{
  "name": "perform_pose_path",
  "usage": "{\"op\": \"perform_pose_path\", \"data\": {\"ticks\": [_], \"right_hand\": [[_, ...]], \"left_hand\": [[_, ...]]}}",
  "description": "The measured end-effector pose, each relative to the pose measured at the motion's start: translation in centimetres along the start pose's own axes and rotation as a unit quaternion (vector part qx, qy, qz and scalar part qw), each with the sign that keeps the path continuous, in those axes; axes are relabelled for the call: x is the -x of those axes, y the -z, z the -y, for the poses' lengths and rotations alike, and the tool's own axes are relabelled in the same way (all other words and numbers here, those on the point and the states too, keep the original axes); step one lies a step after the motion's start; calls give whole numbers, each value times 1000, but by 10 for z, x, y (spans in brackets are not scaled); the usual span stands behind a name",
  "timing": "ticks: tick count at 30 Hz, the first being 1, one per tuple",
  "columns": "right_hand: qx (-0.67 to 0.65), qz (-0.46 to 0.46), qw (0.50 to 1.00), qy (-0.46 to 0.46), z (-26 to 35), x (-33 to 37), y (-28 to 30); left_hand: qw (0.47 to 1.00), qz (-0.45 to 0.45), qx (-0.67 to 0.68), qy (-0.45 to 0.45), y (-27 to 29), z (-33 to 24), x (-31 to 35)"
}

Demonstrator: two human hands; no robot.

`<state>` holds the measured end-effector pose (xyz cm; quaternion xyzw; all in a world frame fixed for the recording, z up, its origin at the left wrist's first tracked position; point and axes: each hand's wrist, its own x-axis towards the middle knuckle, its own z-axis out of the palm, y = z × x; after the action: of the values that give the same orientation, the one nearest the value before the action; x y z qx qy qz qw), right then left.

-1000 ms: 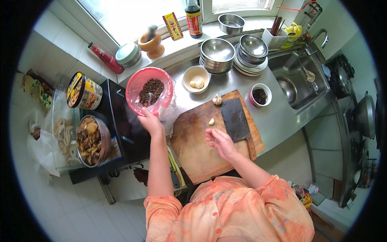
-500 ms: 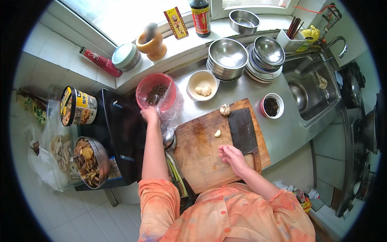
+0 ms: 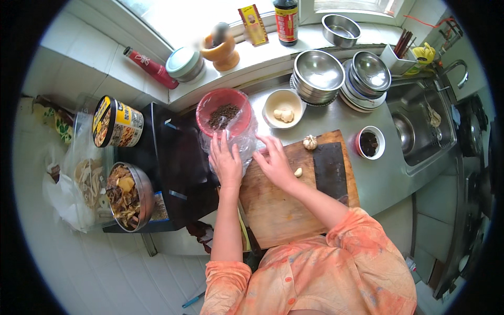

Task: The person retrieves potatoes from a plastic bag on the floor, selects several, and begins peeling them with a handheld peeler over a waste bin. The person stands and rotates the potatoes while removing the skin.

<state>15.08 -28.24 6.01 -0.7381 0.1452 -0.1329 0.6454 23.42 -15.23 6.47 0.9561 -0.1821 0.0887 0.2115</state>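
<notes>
My left hand (image 3: 226, 163) has its fingers stretched out, lying over a clear plastic bag (image 3: 242, 146). The bag spreads across the near edge of a red plastic bowl (image 3: 201, 109) with small dark grains in it. My right hand (image 3: 275, 164) is open beside the bag's right side, its fingers apart. Below it is a wooden cutting board (image 3: 278, 215) with a peeled garlic clove (image 3: 298, 172), a garlic head (image 3: 310, 142) and a dark-bladed cleaver (image 3: 329, 170). My right forearm crosses the board. A cream bowl (image 3: 268, 119) holds several pale peeled cloves.
Stacked steel bowls (image 3: 319, 71) and plates (image 3: 362, 105) stand behind the board. A cup (image 3: 379, 137) of dark bits is to the right, before the sink (image 3: 415, 126). At left, a black appliance (image 3: 181, 157) carries a paper tub (image 3: 118, 123) and a filled steel bowl (image 3: 149, 202).
My right hand has moved up and left from the board to the bag. My left hand has left the red bowl's rim and spread over the bag. The view has shifted left.
</notes>
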Motion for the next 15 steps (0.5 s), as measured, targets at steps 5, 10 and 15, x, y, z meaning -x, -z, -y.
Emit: {"op": "perform_pose_path", "data": {"ticks": [5,10,15], "right_hand": [[-27,-65,993,-95,-25,-64,-59],[30,-103,988,-111,-53,-85,-85],[-233,12,969,-79,-77,-88,-78]], "left_hand": [[988,-84,127,41,-13,37,-45],[982,-66,129,123,-32,61,-90],[978,-21,54,202,-44,73,-96]]}}
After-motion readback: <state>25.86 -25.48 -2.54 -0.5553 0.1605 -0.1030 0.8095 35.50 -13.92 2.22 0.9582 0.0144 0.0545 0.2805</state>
